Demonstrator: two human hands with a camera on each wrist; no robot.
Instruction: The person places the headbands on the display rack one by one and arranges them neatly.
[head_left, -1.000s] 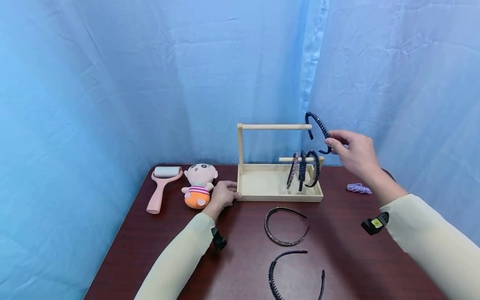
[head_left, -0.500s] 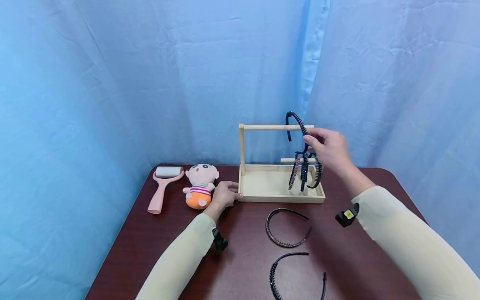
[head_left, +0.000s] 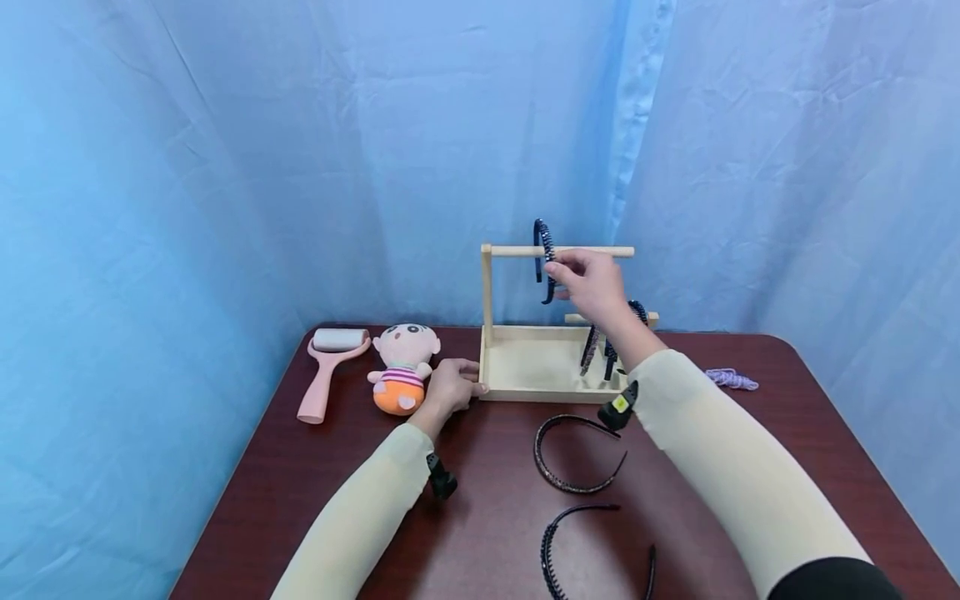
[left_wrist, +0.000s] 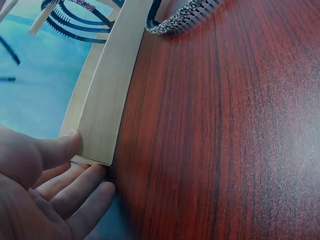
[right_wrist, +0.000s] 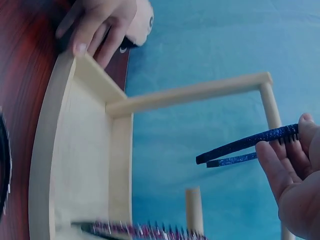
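Pinching the headband [head_left: 548, 240] upper centre, my right hand [head_left: 594, 285] should lower it gently onto the rod [head_left: 512, 251]; my left hand [head_left: 450, 386] grips the tray [head_left: 543, 396].

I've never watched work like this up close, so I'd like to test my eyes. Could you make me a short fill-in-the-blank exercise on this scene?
1. The right hand holds a headband at the rack's ____ bar (upper or lower).
2. In the head view, the left hand touches the rack's ____ end.
3. Lying directly on the table are ____ headbands.
4. Beside the doll lies a roller with a ____ handle.

Missing words: upper; left; two; pink.
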